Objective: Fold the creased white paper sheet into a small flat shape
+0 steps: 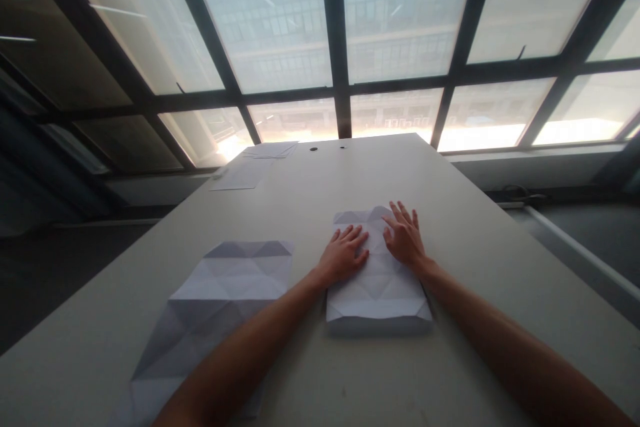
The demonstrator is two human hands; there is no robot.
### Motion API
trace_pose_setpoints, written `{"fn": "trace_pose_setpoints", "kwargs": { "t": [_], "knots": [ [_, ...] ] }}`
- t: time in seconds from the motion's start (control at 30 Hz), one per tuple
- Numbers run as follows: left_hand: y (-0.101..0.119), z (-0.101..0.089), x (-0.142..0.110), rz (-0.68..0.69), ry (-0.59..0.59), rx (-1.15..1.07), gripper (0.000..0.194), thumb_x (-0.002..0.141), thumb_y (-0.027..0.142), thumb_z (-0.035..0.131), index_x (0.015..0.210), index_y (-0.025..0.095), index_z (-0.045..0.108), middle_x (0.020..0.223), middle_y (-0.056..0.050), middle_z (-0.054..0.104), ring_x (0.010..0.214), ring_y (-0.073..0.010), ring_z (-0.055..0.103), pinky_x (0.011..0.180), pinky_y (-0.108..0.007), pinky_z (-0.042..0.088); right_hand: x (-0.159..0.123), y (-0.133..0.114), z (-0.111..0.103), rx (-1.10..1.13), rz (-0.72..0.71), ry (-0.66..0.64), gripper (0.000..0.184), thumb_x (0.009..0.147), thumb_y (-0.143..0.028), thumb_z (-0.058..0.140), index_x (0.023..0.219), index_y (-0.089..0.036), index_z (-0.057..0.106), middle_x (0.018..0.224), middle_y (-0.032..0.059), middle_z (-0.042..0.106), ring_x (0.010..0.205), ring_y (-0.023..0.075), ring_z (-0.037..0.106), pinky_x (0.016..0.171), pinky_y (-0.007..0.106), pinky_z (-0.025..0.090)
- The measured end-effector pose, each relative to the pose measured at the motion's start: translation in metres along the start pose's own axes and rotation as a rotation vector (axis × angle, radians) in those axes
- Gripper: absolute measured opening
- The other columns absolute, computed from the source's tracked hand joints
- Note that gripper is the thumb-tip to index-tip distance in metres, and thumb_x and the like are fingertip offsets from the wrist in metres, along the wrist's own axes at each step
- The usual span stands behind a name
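A white sheet of paper with crossing fold lines lies on the table in front of me, its near edge bent. My left hand rests flat on the paper's left side, fingers spread. Over the upper right part of the same sheet is my right hand, its fingers apart and pointing away from me. Whether its fingertips press on the paper I cannot tell. To the left lies a second creased sheet, larger, with zigzag folds; my left forearm hides part of it.
The long white table reaches towards a wall of windows. More white paper sheets lie at its far left. Two small dark round spots show at the far end. A pale rail or pipe runs along the floor at the right.
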State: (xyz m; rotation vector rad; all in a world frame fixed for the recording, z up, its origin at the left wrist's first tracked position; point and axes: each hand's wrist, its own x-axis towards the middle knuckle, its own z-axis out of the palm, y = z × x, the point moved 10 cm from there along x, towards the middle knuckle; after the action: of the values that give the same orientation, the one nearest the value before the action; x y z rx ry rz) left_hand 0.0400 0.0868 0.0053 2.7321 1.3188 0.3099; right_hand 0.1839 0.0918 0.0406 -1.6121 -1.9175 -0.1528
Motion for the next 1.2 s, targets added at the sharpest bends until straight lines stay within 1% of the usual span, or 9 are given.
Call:
{"fn": "trace_pose_setpoints", "kwargs": {
  "t": [0.1,0.17,0.27,0.37,0.53,0.63,0.87,1.07,1.2],
  "knots": [
    [0.0,-0.001,-0.001,0.001,0.004,0.0,0.054,0.098,0.045,0.043,0.149,0.027,0.041,0.16,-0.004,0.032,0.149,-0.0256,0.024,0.122,-0.05,0.018,-0.002,-0.012,-0.01,-0.036,-0.052,0.046,0.043,0.092,-0.019,0.046,0.133,-0.016,0.06,0.161,0.0119,0.027,0.152,0.0276,0.012,0.121,0.055,0.006],
    [0.001,-0.003,-0.001,0.004,0.008,-0.001,0.054,0.099,0.045,0.042,0.149,0.027,0.04,0.16,-0.004,0.032,0.149,-0.0254,0.024,0.122,-0.05,0.018,-0.005,-0.021,0.002,-0.014,-0.123,-0.054,0.044,0.095,-0.023,0.045,0.136,-0.015,0.058,0.161,0.0126,0.029,0.152,0.026,0.013,0.121,0.052,0.008],
    [0.002,-0.003,-0.001,0.008,0.007,-0.001,0.055,0.099,0.045,0.041,0.15,0.027,0.038,0.159,-0.005,0.033,0.149,-0.0254,0.025,0.122,-0.05,0.019,-0.011,-0.026,0.032,0.025,-0.189,-0.267,0.049,0.099,-0.031,0.041,0.143,-0.014,0.051,0.159,0.0139,0.032,0.15,0.0245,0.022,0.121,0.048,0.014],
    [0.002,-0.001,0.0,0.003,0.003,0.005,0.055,0.099,0.045,0.04,0.151,0.026,0.037,0.159,-0.005,0.034,0.148,-0.0248,0.026,0.121,-0.049,0.02,-0.015,-0.018,0.053,0.01,-0.129,-0.378,0.054,0.101,-0.037,0.036,0.148,-0.011,0.044,0.157,0.0163,0.035,0.147,0.0248,0.028,0.12,0.045,0.018],
    [0.001,0.0,0.0,-0.005,-0.003,0.011,0.054,0.099,0.046,0.04,0.149,0.026,0.04,0.159,-0.004,0.033,0.149,-0.0237,0.024,0.122,-0.048,0.018,-0.012,0.006,0.054,-0.076,0.078,-0.353,0.059,0.1,-0.037,0.035,0.149,-0.005,0.04,0.157,0.0192,0.034,0.147,0.0288,0.027,0.12,0.05,0.015],
    [0.001,-0.002,0.0,-0.007,-0.003,0.001,0.054,0.099,0.046,0.04,0.149,0.026,0.04,0.159,-0.004,0.033,0.149,-0.0234,0.024,0.122,-0.048,0.018,-0.011,0.012,0.049,-0.094,0.14,-0.328,0.059,0.1,-0.036,0.034,0.149,-0.004,0.039,0.157,0.0195,0.034,0.147,0.0291,0.026,0.119,0.054,0.015],
    [0.0,-0.002,0.0,-0.014,-0.016,-0.01,0.055,0.099,0.047,0.04,0.15,0.028,0.039,0.16,-0.004,0.031,0.149,-0.0236,0.023,0.122,-0.047,0.016,-0.011,0.011,0.045,-0.084,0.145,-0.312,0.056,0.099,-0.034,0.036,0.147,-0.005,0.042,0.156,0.0198,0.036,0.147,0.0289,0.027,0.118,0.054,0.016],
    [0.001,0.005,0.0,0.051,-0.107,-0.029,0.068,0.094,0.067,0.041,0.153,0.033,0.034,0.164,-0.005,0.02,0.151,-0.0295,0.014,0.122,-0.051,0.013,-0.01,0.012,0.045,-0.081,0.162,-0.326,0.054,0.099,-0.033,0.038,0.145,-0.007,0.044,0.155,0.0196,0.038,0.147,0.0295,0.027,0.118,0.053,0.017],
    [0.001,0.004,-0.001,0.055,-0.106,-0.027,0.072,0.093,0.07,0.04,0.153,0.033,0.033,0.164,-0.004,0.019,0.151,-0.0303,0.013,0.122,-0.053,0.011,-0.01,0.011,0.042,-0.095,0.159,-0.313,0.053,0.099,-0.033,0.039,0.145,-0.008,0.046,0.155,0.02,0.037,0.146,0.0304,0.028,0.118,0.053,0.017]
  ]
}}
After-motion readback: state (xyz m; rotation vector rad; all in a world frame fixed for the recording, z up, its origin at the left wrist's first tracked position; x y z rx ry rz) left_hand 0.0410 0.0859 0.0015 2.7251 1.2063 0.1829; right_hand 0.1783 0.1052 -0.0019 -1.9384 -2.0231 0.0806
